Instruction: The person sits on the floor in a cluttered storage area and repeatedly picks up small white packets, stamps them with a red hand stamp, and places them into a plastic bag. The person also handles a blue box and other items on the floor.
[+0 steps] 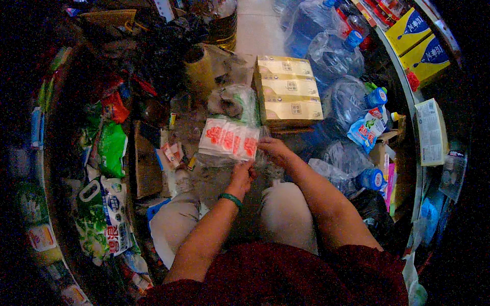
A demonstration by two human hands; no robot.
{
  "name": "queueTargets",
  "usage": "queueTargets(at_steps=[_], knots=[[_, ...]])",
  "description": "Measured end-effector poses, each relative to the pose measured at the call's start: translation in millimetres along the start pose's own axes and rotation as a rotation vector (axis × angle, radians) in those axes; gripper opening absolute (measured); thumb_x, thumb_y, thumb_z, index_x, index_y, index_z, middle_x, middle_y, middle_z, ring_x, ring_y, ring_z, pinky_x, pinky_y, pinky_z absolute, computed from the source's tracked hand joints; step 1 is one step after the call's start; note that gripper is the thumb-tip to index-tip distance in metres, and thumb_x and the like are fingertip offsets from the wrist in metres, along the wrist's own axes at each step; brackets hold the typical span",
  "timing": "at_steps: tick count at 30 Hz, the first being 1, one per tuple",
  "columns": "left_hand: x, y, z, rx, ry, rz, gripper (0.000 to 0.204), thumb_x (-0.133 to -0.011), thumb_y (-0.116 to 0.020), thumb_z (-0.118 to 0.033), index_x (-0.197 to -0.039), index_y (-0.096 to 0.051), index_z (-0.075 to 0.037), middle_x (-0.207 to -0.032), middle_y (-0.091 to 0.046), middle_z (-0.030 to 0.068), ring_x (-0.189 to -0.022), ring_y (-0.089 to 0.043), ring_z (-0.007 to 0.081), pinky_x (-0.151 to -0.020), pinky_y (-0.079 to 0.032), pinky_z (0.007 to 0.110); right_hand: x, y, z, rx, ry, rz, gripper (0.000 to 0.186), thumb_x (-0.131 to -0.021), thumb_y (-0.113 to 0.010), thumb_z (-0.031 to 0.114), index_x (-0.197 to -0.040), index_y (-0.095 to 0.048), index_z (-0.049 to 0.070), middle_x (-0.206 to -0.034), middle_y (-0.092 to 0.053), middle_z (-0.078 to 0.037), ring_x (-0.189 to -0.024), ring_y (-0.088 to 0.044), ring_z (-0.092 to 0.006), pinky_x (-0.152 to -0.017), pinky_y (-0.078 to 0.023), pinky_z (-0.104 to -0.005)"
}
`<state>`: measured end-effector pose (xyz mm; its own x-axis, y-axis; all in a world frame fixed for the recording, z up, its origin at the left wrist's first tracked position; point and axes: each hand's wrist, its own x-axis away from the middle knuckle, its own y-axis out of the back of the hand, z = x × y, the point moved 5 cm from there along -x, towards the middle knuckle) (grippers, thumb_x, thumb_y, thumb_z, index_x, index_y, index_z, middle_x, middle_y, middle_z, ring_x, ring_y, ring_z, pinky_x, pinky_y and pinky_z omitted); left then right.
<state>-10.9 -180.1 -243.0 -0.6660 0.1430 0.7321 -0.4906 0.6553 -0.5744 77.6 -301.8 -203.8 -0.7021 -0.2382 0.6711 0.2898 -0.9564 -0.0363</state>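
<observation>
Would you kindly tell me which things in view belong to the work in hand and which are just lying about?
In hand:
- white-and-red pack, with the left hand at its lower edge and the right hand at its right

Apparently just lying about:
- cream boxes
- large clear bottles
- green bag
- yellow-and-blue boxes

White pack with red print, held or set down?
The pack is held: left hand at its near edge, right hand at its right.
</observation>
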Motion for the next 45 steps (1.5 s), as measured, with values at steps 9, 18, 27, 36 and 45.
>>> queueTargets(at_steps=[9, 18, 27, 36, 45], knots=[[0.2, 1.7, 1.2, -0.073, -0.067, 0.006, 0.017, -0.081, -0.061, -0.011, -0.094, -0.050, -0.010, -0.068, -0.051, -0.0005, -0.051, -0.047, 0.0102, -0.043, -0.040, 0.023, -17.3, 21.5, -19.4, 0.141, 0.204, -0.070, 0.030, -0.074, -0.067, 0.021, -0.097, -0.057, 0.004, -0.083, -0.059, -0.007, -0.065, -0.052, -0.0189, -0.058, -0.044, -0.0322], [-9.4, 9.9, 5.7, -0.097, -0.112, 0.011, 0.016, -0.084, -0.053, -0.005, -0.100, -0.053, -0.006, -0.089, -0.061, 0.0065, -0.071, -0.058, 0.0157, -0.055, -0.048, 0.026, 51.0, 24.9, 69.3, 0.587, 0.420, -0.867, 0.035, -0.073, -0.069, 0.026, -0.091, -0.053, 0.000, -0.074, -0.061, -0.015, -0.069, -0.061, -0.0265, -0.061, -0.047, -0.0383], [-13.4, 25.9, 2.1, -0.372, -0.235, -0.088, 0.021, -0.079, -0.058, -0.005, -0.100, -0.060, -0.003, -0.093, -0.062, 0.0070, -0.085, -0.058, 0.0198, -0.070, -0.047, 0.032, -28.3, -3.8, 18.2, 0.350, 0.044, -0.155, 0.025, -0.083, -0.060, 0.028, -0.074, -0.058, 0.004, -0.057, -0.053, -0.003, -0.050, -0.049, -0.0151, -0.049, -0.042, -0.0281], [35.4, -6.5, -29.9, -0.982, -0.699, -0.102, 0.027, -0.076, -0.063, -0.009, -0.102, -0.061, -0.002, -0.102, -0.061, 0.0138, -0.094, -0.057, 0.0241, -0.080, -0.045, 0.035, -76.2, -7.5, -10.1, 0.008, 0.088, -0.115, 0.012, -0.080, -0.056, 0.013, -0.087, -0.054, 0.004, -0.077, -0.058, -0.008, -0.062, -0.054, -0.0164, -0.051, -0.044, -0.0291], [4.9, 35.3, 14.7, -1.305, -0.912, -0.090, 0.030, -0.080, -0.060, -0.018, -0.104, -0.058, 0.000, -0.107, -0.051, 0.0174, -0.098, -0.048, 0.0322, -0.087, -0.039, 0.039, -115.1, 8.7, -63.8, -0.034, 0.109, 0.000, 0.020, -0.084, -0.054, 0.012, -0.101, -0.055, 0.002, -0.089, -0.061, -0.011, -0.074, -0.061, -0.0223, -0.063, -0.051, -0.0356]])
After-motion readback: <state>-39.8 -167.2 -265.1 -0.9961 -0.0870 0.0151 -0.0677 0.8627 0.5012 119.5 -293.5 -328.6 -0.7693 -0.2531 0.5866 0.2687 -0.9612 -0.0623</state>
